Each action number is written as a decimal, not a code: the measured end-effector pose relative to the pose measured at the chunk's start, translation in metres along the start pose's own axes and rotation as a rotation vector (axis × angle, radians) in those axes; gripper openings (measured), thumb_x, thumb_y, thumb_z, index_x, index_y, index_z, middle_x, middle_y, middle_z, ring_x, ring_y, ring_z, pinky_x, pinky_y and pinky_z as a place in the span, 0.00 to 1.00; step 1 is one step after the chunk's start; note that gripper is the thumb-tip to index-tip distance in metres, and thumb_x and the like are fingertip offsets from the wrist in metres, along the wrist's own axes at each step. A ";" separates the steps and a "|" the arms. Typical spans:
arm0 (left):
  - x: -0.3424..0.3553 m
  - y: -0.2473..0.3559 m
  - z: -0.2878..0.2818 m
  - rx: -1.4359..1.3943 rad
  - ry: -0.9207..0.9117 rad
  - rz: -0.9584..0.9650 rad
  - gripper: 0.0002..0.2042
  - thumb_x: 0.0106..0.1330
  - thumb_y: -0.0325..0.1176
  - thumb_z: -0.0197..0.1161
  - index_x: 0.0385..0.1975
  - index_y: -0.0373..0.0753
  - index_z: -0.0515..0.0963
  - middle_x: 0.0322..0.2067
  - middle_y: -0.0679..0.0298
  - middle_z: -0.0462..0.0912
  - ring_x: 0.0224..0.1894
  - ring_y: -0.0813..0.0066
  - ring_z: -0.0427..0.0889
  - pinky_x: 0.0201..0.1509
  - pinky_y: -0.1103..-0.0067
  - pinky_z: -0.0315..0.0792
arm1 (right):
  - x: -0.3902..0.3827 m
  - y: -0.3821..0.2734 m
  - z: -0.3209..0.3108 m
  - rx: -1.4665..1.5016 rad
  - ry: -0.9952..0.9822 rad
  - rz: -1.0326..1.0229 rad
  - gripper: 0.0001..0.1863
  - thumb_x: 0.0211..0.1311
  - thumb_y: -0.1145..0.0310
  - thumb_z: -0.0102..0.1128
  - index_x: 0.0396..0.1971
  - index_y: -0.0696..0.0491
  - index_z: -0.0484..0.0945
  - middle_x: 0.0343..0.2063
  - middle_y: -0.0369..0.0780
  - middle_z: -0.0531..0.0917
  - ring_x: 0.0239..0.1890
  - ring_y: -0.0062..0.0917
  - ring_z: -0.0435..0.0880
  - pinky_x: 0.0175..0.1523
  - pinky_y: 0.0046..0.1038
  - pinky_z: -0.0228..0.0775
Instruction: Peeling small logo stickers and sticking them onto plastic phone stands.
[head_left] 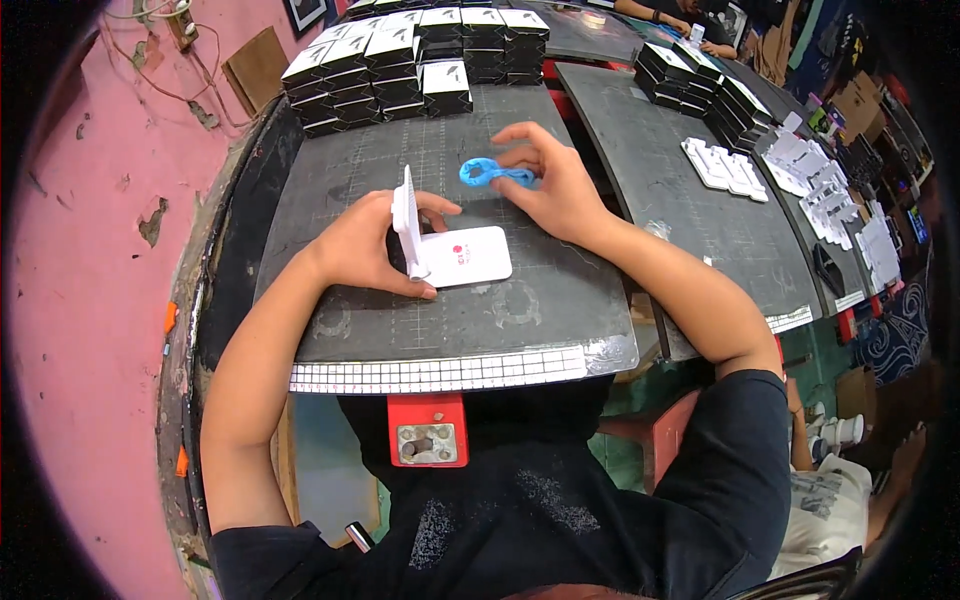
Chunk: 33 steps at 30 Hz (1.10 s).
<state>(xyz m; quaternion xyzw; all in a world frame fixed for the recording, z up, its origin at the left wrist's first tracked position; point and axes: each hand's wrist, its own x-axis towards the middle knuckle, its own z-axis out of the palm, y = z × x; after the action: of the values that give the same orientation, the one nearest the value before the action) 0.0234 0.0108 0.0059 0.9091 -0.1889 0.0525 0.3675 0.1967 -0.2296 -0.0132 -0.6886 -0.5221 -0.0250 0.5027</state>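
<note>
My left hand [362, 243] is wrapped around the hinge end of a white folding phone stand [470, 256], thumb at the near side and fingers behind the raised panel. One panel of the stand lies flat on the dark work table, with small red print on it, and the other stands upright. To the right and a little farther off, my right hand [548, 180] is raised above the table. Between its thumb and fingers is a blue twisted loop [482, 172], soft-looking; its exact kind I cannot make out.
Stacked white-and-black boxes [375, 75] fill the far end of the table [400, 335]. A second table at the right carries more boxes [700, 88] and white stands [724, 170]. Another person's hands [690, 30] work at the far right. A pink wall [95, 300] borders the left.
</note>
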 end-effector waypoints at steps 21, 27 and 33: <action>0.000 0.005 -0.003 0.030 -0.004 0.028 0.38 0.38 0.39 0.91 0.52 0.38 0.78 0.47 0.57 0.88 0.52 0.56 0.89 0.61 0.65 0.81 | -0.006 -0.051 0.012 -0.128 -0.448 -0.194 0.22 0.60 0.80 0.70 0.53 0.52 0.75 0.38 0.45 0.91 0.44 0.48 0.91 0.48 0.45 0.83; -0.001 -0.004 0.003 -0.083 -0.016 0.004 0.38 0.38 0.39 0.92 0.51 0.37 0.79 0.47 0.57 0.88 0.52 0.58 0.88 0.63 0.65 0.80 | -0.013 -0.058 0.014 -0.121 -0.448 -0.251 0.21 0.58 0.83 0.67 0.50 0.54 0.73 0.35 0.45 0.90 0.40 0.50 0.90 0.43 0.46 0.81; -0.001 -0.007 0.002 -0.057 -0.022 -0.005 0.37 0.39 0.38 0.92 0.52 0.39 0.80 0.48 0.58 0.87 0.54 0.59 0.87 0.63 0.66 0.80 | -0.006 -0.056 0.009 -0.153 -0.460 -0.292 0.18 0.58 0.83 0.68 0.47 0.55 0.75 0.35 0.45 0.89 0.42 0.49 0.90 0.46 0.45 0.82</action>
<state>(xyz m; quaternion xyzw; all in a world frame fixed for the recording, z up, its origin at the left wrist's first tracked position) 0.0250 0.0144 -0.0007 0.8992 -0.1923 0.0361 0.3915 0.1481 -0.2302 0.0164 -0.6297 -0.7125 0.0205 0.3088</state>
